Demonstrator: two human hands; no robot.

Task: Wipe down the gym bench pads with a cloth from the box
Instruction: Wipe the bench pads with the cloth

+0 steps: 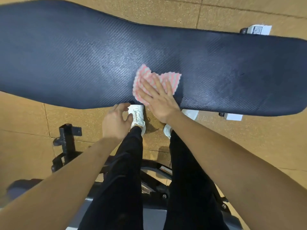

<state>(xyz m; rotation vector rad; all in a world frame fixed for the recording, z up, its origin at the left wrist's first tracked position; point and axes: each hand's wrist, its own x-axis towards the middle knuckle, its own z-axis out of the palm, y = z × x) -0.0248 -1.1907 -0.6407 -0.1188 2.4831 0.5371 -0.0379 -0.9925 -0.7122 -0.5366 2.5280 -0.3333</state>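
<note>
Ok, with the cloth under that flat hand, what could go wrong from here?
1. The right hand only presses flat on the cloth rather than gripping it, so the cloth may bunch up or slip out mid-stroke.
2. The cloth sits close to the near edge of the bench pad. A pull toward the body could drag it off onto the floor.

- Warm, fairly dim indoor light; the floor (249,12) reads orange-tan
- A pale sheen lies across the middle of the bench pad (116,63); its left end falls darker
- A soft shadow sits on the floor under the pad's near edge
- Wide-angle bending bows the pad; the forearms (49,188) loom soft at the bottom corners
</note>
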